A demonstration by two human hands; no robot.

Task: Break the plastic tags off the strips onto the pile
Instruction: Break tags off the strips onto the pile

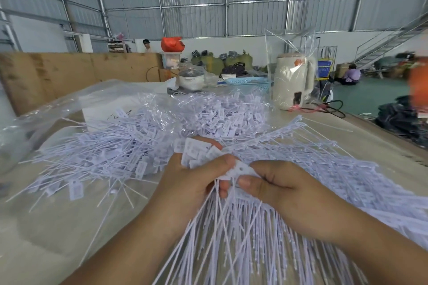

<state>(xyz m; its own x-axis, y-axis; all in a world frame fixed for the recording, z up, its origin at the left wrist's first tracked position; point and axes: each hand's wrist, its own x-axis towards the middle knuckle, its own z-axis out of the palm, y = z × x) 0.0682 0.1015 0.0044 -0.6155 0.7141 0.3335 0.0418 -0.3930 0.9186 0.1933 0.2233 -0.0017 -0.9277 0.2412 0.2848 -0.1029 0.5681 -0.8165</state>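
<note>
My left hand (194,178) grips a bunch of white plastic tags (199,152) fanned above its fingers, their long thin tails (231,233) hanging down toward me. My right hand (275,183) pinches one tag (240,170) of the same bunch between thumb and forefinger, right beside the left thumb. A big pile of loose white tags (129,146) spreads over the table to the left and behind the hands. Unbroken strips of tags (347,183) lie stacked to the right.
A clear plastic bag (76,102) lies behind the pile at left. A cream electric kettle (294,81), a blue basket (250,82) and a small pot (192,77) stand at the table's far end. A wooden board (58,71) rises at left. People sit far off.
</note>
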